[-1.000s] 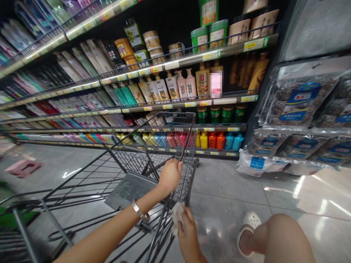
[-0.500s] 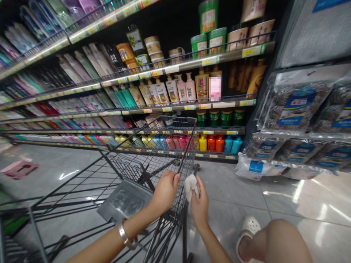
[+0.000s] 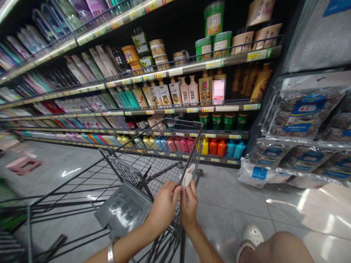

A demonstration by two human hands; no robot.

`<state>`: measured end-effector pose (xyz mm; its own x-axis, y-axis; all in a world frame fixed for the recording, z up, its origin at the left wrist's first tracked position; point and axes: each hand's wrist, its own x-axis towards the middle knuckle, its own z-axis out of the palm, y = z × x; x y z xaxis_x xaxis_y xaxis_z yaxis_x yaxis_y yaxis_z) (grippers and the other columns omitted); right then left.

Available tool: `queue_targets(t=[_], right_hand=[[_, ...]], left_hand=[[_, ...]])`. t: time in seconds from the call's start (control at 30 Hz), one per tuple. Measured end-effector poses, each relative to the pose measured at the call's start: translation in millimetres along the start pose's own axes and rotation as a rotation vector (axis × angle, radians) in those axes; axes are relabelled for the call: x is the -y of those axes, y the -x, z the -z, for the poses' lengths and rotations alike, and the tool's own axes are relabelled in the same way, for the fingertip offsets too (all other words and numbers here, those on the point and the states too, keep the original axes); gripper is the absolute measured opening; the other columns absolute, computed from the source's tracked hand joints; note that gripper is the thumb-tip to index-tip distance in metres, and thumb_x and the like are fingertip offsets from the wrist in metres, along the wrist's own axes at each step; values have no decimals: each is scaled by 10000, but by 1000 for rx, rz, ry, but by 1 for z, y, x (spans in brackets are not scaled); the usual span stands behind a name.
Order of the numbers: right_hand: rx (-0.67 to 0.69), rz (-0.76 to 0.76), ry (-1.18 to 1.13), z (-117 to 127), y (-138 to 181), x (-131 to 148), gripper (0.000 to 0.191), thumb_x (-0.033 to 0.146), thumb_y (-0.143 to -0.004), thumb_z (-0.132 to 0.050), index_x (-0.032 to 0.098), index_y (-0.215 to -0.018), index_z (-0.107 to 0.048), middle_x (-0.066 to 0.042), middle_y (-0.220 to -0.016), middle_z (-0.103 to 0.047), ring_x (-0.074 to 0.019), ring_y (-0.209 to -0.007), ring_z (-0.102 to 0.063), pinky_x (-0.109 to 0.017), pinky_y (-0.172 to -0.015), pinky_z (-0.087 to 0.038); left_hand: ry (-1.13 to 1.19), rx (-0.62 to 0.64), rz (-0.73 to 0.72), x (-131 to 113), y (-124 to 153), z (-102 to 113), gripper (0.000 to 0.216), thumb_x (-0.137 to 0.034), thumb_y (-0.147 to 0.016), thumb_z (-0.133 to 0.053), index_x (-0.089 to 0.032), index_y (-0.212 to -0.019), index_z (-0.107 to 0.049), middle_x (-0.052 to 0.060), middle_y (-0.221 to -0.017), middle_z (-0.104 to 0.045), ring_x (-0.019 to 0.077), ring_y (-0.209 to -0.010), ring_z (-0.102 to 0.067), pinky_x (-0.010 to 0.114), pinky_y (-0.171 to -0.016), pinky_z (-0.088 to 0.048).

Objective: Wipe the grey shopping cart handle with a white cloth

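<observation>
A metal-wire shopping cart [image 3: 128, 179] stands before me, its long top rail [image 3: 191, 155] running away toward the shelves. My left hand [image 3: 164, 202] is closed around the near stretch of this rail. Beside it, my right hand [image 3: 188, 205] pinches a crumpled whitish cloth or tissue [image 3: 188, 176] and presses it to the rail. The fingertips of both hands almost meet. A grey plastic seat flap [image 3: 124, 210] lies inside the cart to the left, with smeary pale marks on its surface.
Shelves [image 3: 164, 109] packed with bottles and tubs stretch across the back. Bagged steel-wool scourers [image 3: 304, 113] hang at right. A pink stool [image 3: 24, 165] sits on the tiled floor at left. My knee [image 3: 287, 248] and white clog [image 3: 251, 237] show at lower right.
My right hand has moved left, bringing the cloth from beside the rail onto it. My left hand has shifted slightly nearer to me. The view has turned a little.
</observation>
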<state>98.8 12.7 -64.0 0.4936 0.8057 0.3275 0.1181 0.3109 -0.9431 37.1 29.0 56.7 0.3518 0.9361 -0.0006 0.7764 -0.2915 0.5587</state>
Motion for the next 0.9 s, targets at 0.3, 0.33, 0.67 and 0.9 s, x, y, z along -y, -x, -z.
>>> queue_targets(t=[0.3,0.33,0.67,0.9], right_hand=[[-146,84,77,0,-34,-22,371,267,-934,-351,148,-1159,-621,-150,-1216,-601,-231,-1163,-546,-389,-971,-440],[-154,96,90,0,-39,-24,373,260,-931,-348,148,-1158,-621,-149,-1206,-605,-226,-1158,-547,-383,-968,-441],[-81,226,149,4,-80,-36,357,200,-907,-341,165,-1115,-630,-127,-1114,-624,-201,-1082,-567,-355,-936,-440],[-101,111,230,8,-129,-56,307,237,-869,-345,161,-820,-639,-106,-914,-630,-194,-878,-578,-316,-812,-441]], left_hand=[[-49,16,43,-1,-2,-2,268,-263,-898,-353,-174,-852,-602,84,-899,-658,199,-890,-611,303,-805,-455],[-76,28,48,-2,-2,-2,256,-250,-894,-361,-171,-857,-601,87,-906,-659,202,-901,-611,304,-811,-456],[-297,272,171,-7,-32,-3,291,-80,-849,-350,-111,-1079,-526,158,-978,-683,227,-951,-651,313,-811,-450],[-272,277,159,-9,-48,-1,271,-21,-781,-426,-105,-1013,-538,176,-981,-683,234,-968,-650,282,-784,-440]])
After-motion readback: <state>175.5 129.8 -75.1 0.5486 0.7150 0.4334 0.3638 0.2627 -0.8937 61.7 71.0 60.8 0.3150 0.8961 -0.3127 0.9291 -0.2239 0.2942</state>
